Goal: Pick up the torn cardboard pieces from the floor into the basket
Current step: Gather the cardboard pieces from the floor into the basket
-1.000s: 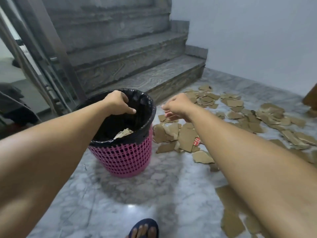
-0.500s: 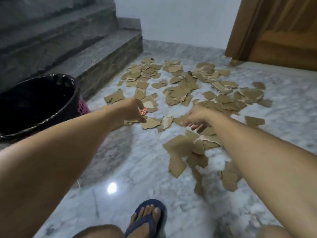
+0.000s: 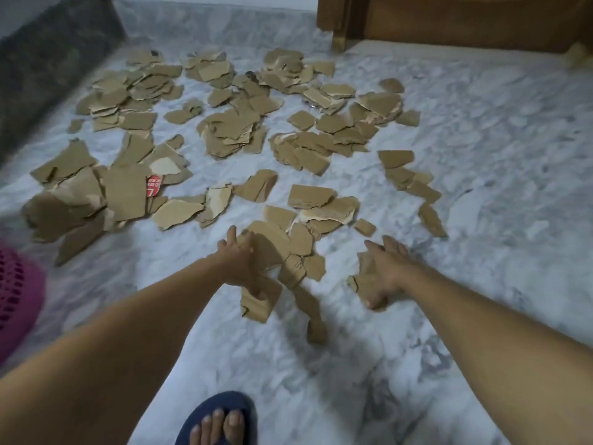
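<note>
Many torn brown cardboard pieces [image 3: 231, 130] lie scattered over the marble floor [image 3: 481, 155]; one [image 3: 153, 185] has a red label. Only a part of the pink basket [image 3: 16, 284] shows at the left edge. My left hand [image 3: 239, 264] lies with straight fingers on the left edge of the nearest cluster of pieces [image 3: 279, 242], thumb on a piece [image 3: 256, 308] below it. To the right, my right hand [image 3: 386, 271] rests flat on a small stack of pieces [image 3: 361, 279], thumb at its near edge. Whether either hand grips a piece is unclear.
A dark stone stair step [image 3: 48, 65] stands at the upper left. A wooden door and frame [image 3: 449, 24] close off the upper right. My foot in a blue slipper [image 3: 221, 419] is at the bottom centre. Bare marble lies to the right and in front.
The view has swung right, leaving the basket at the left edge. Both hands have moved from the basket and far pieces down onto the nearest pieces.
</note>
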Motion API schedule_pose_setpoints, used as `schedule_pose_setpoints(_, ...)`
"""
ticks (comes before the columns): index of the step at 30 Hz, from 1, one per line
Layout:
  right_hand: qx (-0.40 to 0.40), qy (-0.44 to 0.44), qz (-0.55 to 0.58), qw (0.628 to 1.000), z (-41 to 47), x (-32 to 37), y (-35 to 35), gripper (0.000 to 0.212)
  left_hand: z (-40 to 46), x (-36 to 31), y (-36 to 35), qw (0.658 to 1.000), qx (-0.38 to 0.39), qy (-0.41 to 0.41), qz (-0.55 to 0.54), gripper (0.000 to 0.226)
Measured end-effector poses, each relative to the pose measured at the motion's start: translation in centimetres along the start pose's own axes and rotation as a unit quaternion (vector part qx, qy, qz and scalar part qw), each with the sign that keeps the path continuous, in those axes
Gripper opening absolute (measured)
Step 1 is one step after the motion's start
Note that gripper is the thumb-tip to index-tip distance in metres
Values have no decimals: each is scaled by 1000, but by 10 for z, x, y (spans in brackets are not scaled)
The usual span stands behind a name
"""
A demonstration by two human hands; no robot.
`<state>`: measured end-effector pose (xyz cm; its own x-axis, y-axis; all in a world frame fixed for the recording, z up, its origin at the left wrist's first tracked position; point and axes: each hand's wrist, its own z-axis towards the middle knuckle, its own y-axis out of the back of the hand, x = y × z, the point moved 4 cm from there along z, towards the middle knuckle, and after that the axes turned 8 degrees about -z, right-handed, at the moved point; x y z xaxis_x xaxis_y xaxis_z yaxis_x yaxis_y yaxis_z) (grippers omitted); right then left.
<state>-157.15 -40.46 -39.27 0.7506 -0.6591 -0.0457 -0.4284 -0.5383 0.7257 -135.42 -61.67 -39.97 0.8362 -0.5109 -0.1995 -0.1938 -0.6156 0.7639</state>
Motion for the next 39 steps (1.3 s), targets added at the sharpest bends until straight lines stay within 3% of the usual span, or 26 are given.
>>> schedule_pose_setpoints(4, -43, 10, -55, 998, 12, -12, -12, 141, 16, -6, -18, 999, -34, 25, 18, 147)
schedule_pose_setpoints(7, -69, 9, -66, 995, 16, -9, -7, 125, 23, -9, -17, 997, -61, 26, 36, 142)
schedule_pose_setpoints(12, -98, 27, 11, 995, 22, -1, 16, 72, 33, -14, -6, 995, -83, 36, -48, 107)
schedule_pose_setpoints(17, -130, 16, 173, 976, 46, 12, 44, 58, 48, -9, 0, 983, -53, 43, -169, 79)
schedule_pose_setpoints(19, -133, -3, 197, 971, 55, 19, 52, 63, 54, -7, 8, 978, -65, 31, -198, 72)
schedule_pose_setpoints(22, -133, -25, 254, 958, 66, 33, 63, 68, 63, -1, 25, 976, -106, 26, -190, 79)
schedule_pose_setpoints(25, -133, -50, 272, 952, 80, 48, 69, 69, 71, 6, 42, 981, -157, 36, -108, 97)
schedule_pose_setpoints(29, -126, -110, 301, 939, 100, 62, 74, 75, 84, 12, 63, 978, -193, 37, -62, 105)
schedule_pose_setpoints(34, -141, -133, 275, 942, 117, 73, 81, 74, 105, 15, 79, 983, -177, 19, -55, 119)
schedule_pose_setpoints(37, -141, -142, 275, 941, 119, 75, 83, 87, 118, 10, 83, 988, -149, -8, -28, 120)
schedule_pose_setpoints(39, -144, -131, 254, 948, 121, 76, 86, 97, 125, 5, 83, 993, -115, -25, -6, 133)
